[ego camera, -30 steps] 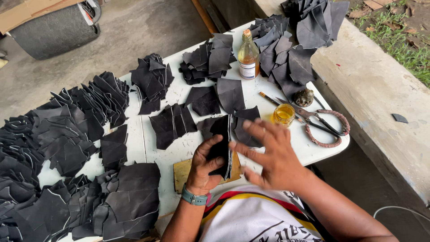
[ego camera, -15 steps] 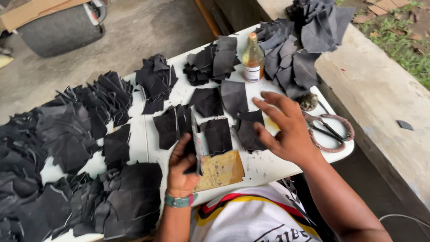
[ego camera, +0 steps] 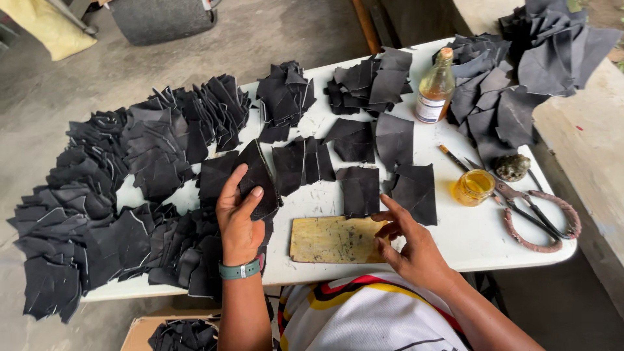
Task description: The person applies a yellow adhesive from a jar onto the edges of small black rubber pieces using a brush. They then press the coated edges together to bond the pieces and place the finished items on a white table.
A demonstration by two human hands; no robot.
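Now the left hand (ego camera: 240,218) has swung left and pinches a dark cut leather piece (ego camera: 260,179) above the white bench (ego camera: 468,240). The right hand (ego camera: 413,247), fingers loosely spread and empty, has drawn back to the worn yellowish wooden board (ego camera: 331,239).

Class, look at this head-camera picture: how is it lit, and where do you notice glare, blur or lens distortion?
Head view: soft, even daylight with faint shadows; the white table is bright but not blown out; the dark leather pieces lose detail; both hands, left hand and right hand, are sharp; table edges bow slightly from the wide lens.
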